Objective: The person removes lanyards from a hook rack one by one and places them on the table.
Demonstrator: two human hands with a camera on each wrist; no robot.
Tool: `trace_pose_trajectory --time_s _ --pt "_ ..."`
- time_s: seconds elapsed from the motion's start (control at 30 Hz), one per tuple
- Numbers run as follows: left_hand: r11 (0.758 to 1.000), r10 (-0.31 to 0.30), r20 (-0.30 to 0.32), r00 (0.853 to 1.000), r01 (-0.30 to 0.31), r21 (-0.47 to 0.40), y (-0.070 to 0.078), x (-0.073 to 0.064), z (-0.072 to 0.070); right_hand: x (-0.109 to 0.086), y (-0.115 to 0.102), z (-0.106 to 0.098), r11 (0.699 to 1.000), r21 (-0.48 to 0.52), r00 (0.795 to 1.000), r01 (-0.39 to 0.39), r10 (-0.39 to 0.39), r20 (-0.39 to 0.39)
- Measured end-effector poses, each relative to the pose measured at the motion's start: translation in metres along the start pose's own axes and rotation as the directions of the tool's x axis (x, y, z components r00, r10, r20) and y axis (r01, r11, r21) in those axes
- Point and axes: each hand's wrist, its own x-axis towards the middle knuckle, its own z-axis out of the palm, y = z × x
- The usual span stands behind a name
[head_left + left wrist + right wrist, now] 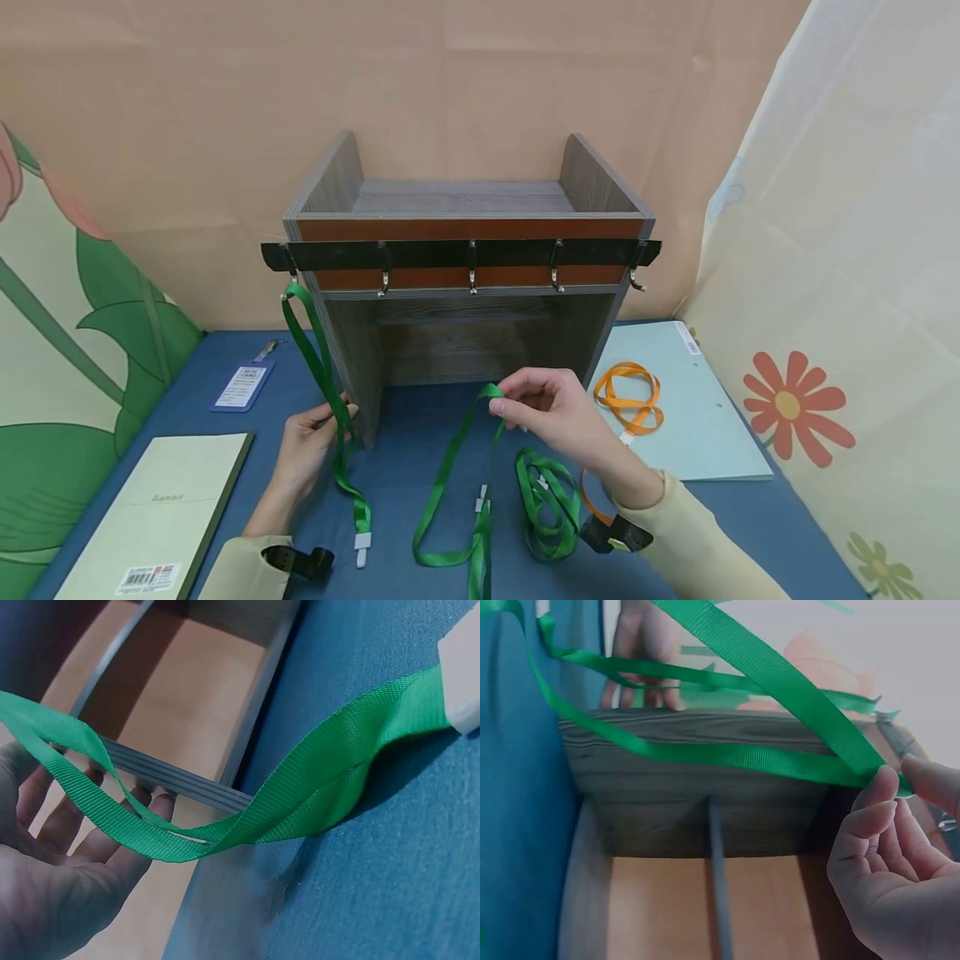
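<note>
A green lanyard [311, 358] hangs from the leftmost hook of a black hook rail [435, 252], its white clip end [363, 546] low by the blue table. My left hand [300, 454] is at this strap's lower part, fingers loosely extended; in the left wrist view the strap [300, 795] passes across the hand. With thumb and fingertips, my right hand [566, 417] pinches the top of a second green lanyard [438, 492], which droops in a loop before the wooden shelf [352, 350]. A third green lanyard [551, 508] lies coiled beneath the right forearm.
An orange lanyard [637, 417] lies on a pale blue folder [697, 425] at the right. To the left are a blue badge holder [243, 386] and a pale green notebook [150, 525]. The rail's other hooks [472, 275] are bare.
</note>
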Motion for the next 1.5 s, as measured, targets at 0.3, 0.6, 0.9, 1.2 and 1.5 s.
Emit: trace_pose_trajectory --time_s 0.3,0.6,0.9,1.2,1.5 --pt "1.0 -0.004 0.001 1.0 0.004 -0.001 0.002 -0.001 0.001 -0.007 0.021 0.003 0.999 -0.037 1.0 -0.013 0.013 -0.001" --pt "1.0 0.0 0.001 1.0 0.0 0.002 0.002 -0.002 0.002 -0.018 0.02 0.021 0.985 -0.155 0.992 -0.079 0.093 0.086" --pt "1.0 -0.009 0.001 1.0 0.009 0.023 0.004 -0.002 0.002 -0.028 0.068 0.034 0.944 -0.282 0.954 -0.17 0.229 0.192" --pt "1.0 -0.008 -0.004 1.0 0.008 0.014 0.004 -0.002 0.002 -0.038 0.094 0.046 0.902 -0.375 0.914 -0.213 0.32 0.251" --pt "1.0 -0.016 0.004 1.0 0.016 0.015 0.004 -0.002 0.001 -0.043 0.106 0.054 0.865 -0.46 0.88 -0.199 0.364 0.303"
